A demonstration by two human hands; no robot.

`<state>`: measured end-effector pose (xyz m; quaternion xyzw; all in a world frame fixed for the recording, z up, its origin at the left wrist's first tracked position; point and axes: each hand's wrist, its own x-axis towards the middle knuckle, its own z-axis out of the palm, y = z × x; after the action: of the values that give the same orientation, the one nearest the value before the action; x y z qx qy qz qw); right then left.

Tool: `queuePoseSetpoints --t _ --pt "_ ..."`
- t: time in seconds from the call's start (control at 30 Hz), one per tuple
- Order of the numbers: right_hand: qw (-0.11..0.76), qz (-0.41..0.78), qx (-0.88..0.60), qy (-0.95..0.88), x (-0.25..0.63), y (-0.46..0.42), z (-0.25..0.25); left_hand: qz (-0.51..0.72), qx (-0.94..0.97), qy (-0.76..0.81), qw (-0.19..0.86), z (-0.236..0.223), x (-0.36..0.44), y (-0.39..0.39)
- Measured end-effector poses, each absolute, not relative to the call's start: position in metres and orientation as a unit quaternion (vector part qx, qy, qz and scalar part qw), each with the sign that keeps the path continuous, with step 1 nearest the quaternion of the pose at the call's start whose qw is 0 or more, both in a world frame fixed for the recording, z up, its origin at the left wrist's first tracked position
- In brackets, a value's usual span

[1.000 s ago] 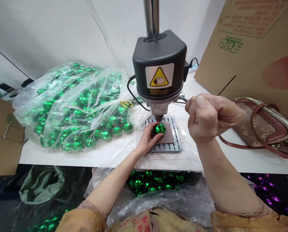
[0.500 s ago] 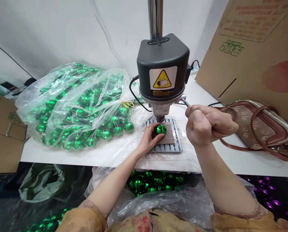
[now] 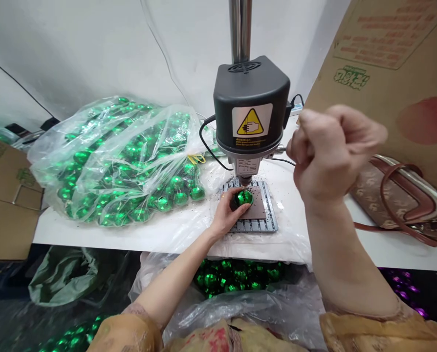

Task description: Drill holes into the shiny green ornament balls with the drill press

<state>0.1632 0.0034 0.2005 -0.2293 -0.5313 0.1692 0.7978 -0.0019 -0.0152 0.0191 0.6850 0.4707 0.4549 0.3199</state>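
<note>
- Head view: a green ball [image 3: 245,197] sits under the drill's chuck [image 3: 245,181], on a brown board [image 3: 257,212]; the bit is at its top, too small to tell how deep.
- Left hand [image 3: 226,210] grasps the ball from its left side, thumb in front.
- Board lies flat on the slotted base [image 3: 272,222], among dark specks.
- Above rises the drill [image 3: 251,98], black-cased, with a yellow warning label.
- Right hand [image 3: 328,154] is clenched in a fist around the end of the lever [image 3: 282,149], which it hides.
- Left of the drill, a clear bag [image 3: 116,166] full of green balls rests on the tabletop [image 3: 167,237], near a yellow tie [image 3: 196,159].
- On the right lies a handbag [image 3: 387,190], in front of a carton [image 3: 380,98].
- Below the tabletop's front edge are more green balls [image 3: 236,278] in plastic.
</note>
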Motion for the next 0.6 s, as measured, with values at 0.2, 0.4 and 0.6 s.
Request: queuePoseSetpoints --t 0.2,0.4,0.6 --pt "0.799 0.201 -0.232 -0.517 0.16 0.009 0.218 0.359 0.816 0.415 0.179 0.049 -0.031 -0.091" --pt "0.807 0.2 -0.233 -0.505 0.159 0.008 0.214 0.108 0.942 0.302 0.101 0.053 -0.081 -0.159" --pt "0.812 0.203 -0.225 -0.499 0.158 0.009 0.214 0.3 0.834 0.45 0.109 0.06 -0.088 -0.049"
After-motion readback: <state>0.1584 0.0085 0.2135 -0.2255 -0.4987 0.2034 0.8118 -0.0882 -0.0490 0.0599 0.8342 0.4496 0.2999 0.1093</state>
